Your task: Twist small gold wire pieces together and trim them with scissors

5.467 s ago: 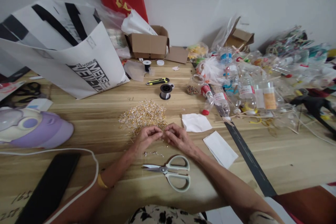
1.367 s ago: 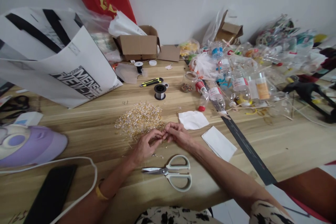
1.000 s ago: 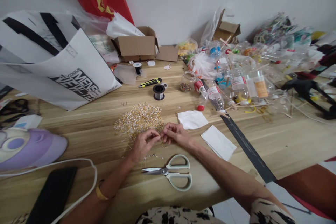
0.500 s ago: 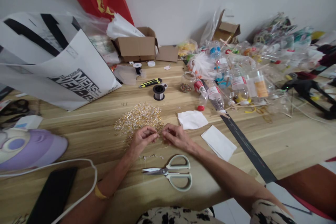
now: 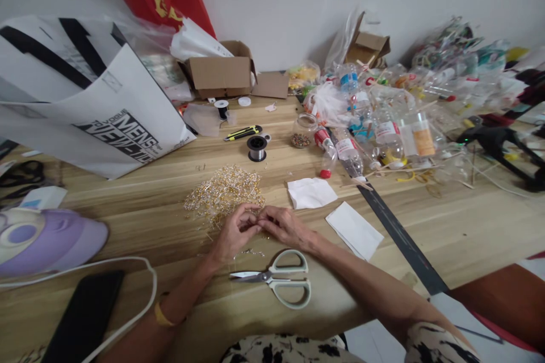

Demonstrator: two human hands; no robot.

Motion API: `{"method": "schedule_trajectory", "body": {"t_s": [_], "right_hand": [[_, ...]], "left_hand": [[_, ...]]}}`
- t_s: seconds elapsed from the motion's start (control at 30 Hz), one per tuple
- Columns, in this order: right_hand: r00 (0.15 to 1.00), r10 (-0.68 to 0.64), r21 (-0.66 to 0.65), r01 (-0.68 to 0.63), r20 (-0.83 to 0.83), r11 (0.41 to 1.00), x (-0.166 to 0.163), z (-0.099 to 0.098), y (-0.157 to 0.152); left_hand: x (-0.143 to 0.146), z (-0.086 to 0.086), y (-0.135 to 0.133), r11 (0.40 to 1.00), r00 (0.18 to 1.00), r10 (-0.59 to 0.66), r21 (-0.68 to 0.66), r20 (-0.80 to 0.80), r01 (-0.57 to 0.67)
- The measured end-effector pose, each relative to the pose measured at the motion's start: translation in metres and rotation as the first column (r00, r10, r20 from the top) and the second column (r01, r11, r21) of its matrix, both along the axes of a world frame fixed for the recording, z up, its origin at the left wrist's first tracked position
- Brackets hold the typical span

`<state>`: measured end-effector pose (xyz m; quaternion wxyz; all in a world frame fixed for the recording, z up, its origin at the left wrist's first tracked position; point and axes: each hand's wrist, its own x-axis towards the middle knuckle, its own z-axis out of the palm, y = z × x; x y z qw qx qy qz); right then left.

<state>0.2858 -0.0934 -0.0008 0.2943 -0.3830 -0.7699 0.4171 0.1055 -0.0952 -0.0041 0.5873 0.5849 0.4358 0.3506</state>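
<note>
My left hand and my right hand meet fingertip to fingertip at the near edge of a pile of gold and clear beads. Both are closed in a pinch. Whatever lies between the fingers is too small to make out. Just below my hands, a short beaded strand rests on the wood, partly behind my left hand. Closer to me lie scissors, blades slightly apart and pointing left, with pale green handles.
Beyond the beads stand a wire spool and a yellow-black utility knife. White paper pieces lie right of my hands. Plastic bottles crowd the right back. A white bag, a purple object and a dark phone-like slab occupy the left.
My hands have come together, closing the small gap between their fingertips. My left hand moved slightly right and now covers part of the beaded strand.
</note>
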Motion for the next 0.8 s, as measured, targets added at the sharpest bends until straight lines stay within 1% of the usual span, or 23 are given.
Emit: {"method": "schedule_trajectory", "body": {"t_s": [0.1,0.2,0.3,0.37,0.47,0.57,0.67,0.8], "right_hand": [[0.999,-0.032,-0.054,0.03,-0.033,0.998,0.001,-0.002,0.0],[0.99,-0.071,-0.168,0.049,-0.124,0.984,0.001,-0.004,0.0],[0.976,-0.098,-0.282,0.041,-0.193,0.958,-0.001,-0.004,0.0],[0.97,-0.113,-0.324,0.037,-0.217,0.945,-0.002,-0.003,0.0],[0.964,-0.123,-0.334,0.038,-0.235,0.942,-0.003,-0.001,0.001],[0.962,-0.125,-0.308,0.046,-0.244,0.95,-0.003,-0.001,0.0],[0.963,-0.122,-0.298,0.046,-0.241,0.953,-0.003,-0.004,0.0],[0.964,-0.108,-0.319,0.026,-0.242,0.947,-0.003,-0.005,0.0]], "left_hand": [[0.001,-0.003,0.001,1.0,1.0,0.003,-0.009,0.012,-0.003],[0.001,-0.005,0.002,0.999,0.998,0.023,-0.031,0.052,-0.021],[0.001,-0.005,0.003,0.996,0.996,0.037,-0.08,0.084,-0.03],[0.0,-0.002,0.003,0.992,0.996,0.025,-0.129,0.081,-0.014],[0.0,0.004,0.004,0.983,0.997,0.001,-0.185,0.079,0.014],[-0.001,0.008,0.004,0.98,0.997,-0.023,-0.196,0.071,0.036],[-0.002,0.008,0.005,0.984,0.998,-0.032,-0.172,0.053,0.041],[-0.003,0.004,0.007,0.992,0.999,-0.028,-0.123,0.039,0.033]]}}
